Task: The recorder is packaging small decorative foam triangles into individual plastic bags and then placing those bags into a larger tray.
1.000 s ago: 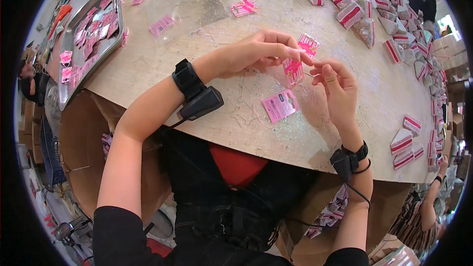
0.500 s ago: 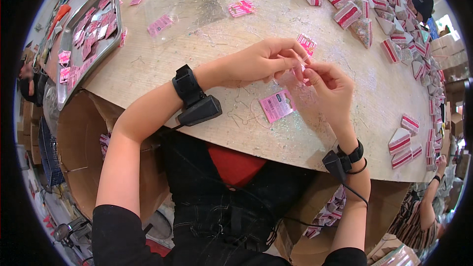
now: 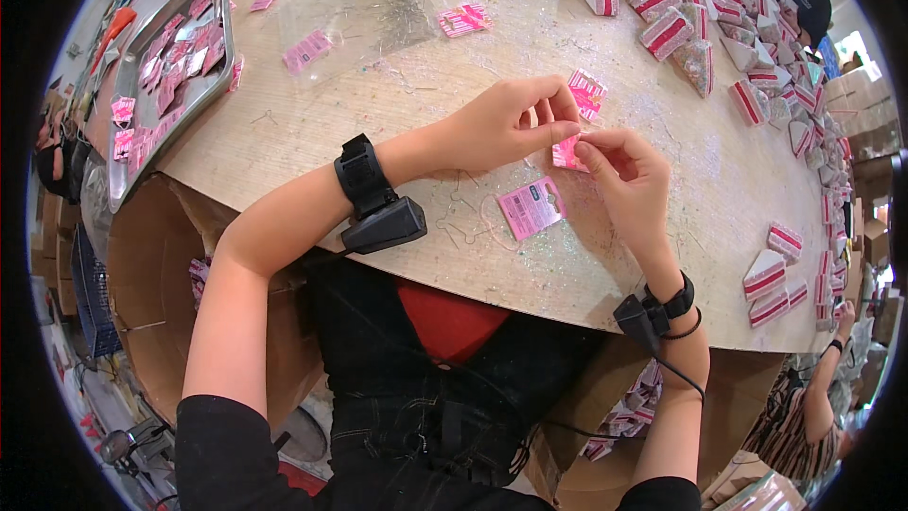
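A small pink card tag (image 3: 567,154) hangs just above the table between my two hands. My left hand (image 3: 530,123) reaches in from the left, thumb and index finger pinched at the card's top edge; whether a thin loop is between them is too small to tell. On the card's right side, my right hand (image 3: 626,180) is closed with its thumb and fingertips. Just below the fingers lies a pink tag (image 3: 532,209) with a hole at its top and a thin string beside it. Another pink striped tag (image 3: 588,95) rests beyond my hands.
A metal tray (image 3: 223,66) of pink tags stands at the left. A clear plastic bag (image 3: 378,5) with thin wire-like pieces lies farther back. Many cake-slice-shaped pieces (image 3: 667,30) are heaped at the right. Open cardboard boxes (image 3: 151,265) sit below the table edge.
My hands have shifted slightly, and the card between them now shows its pink face more fully. My left fingers have drawn a little back from the far tag, baring more of it.
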The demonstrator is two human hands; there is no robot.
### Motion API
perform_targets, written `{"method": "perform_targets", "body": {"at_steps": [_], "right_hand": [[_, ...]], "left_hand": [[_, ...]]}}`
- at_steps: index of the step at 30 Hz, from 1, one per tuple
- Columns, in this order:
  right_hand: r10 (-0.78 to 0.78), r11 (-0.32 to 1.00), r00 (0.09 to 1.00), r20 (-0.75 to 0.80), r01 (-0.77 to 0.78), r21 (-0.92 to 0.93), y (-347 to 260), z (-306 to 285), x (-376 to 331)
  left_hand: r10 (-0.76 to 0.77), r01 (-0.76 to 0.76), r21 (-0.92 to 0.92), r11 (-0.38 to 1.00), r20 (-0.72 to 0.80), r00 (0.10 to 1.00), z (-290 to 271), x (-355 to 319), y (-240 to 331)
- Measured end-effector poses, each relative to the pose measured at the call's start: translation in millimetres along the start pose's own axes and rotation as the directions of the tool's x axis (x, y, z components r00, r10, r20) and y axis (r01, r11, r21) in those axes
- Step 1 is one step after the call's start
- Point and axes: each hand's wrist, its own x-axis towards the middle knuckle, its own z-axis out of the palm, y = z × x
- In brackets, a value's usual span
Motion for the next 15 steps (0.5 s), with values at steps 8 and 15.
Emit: {"method": "perform_targets", "body": {"at_steps": [8,15], "right_hand": [[-0.185,0.971,0.974,-0.127,0.201,0.126,-13,11,4],[-0.244,0.927,0.957,0.158,0.278,-0.253,3,-1,0]], "left_hand": [[0.247,-0.235,0.100,0.967,-0.133,0.960,0,2,0],[0.419,-0.362,0.258,0.896,-0.215,0.882,0,2,-3]]}}
